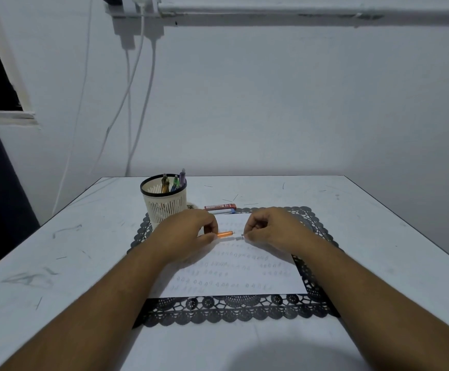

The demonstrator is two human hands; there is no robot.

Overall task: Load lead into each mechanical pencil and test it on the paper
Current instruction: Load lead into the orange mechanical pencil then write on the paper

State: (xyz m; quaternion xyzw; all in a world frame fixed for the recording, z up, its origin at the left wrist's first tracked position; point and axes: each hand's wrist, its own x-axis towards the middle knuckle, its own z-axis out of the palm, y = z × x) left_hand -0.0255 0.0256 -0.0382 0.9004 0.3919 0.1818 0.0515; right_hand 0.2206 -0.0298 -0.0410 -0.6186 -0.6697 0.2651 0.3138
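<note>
Two hands work above the paper: left hand grips the orange pencil, right hand pinches a small cap, near the pen basket and lead case.

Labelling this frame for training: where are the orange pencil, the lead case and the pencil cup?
orange pencil (225,234), head view, middle of exposed barrel.
lead case (220,207), head view, red top face.
pencil cup (167,204), head view, slatted front wall.

Over the paper, the left hand is holding an orange mechanical pencil level, its grip curling round the barrel. The right hand is pinching a small pale piece just beside the pencil's free end. A slotted cup of pens is standing on the counter, and a red lead case is lying near it.
</note>
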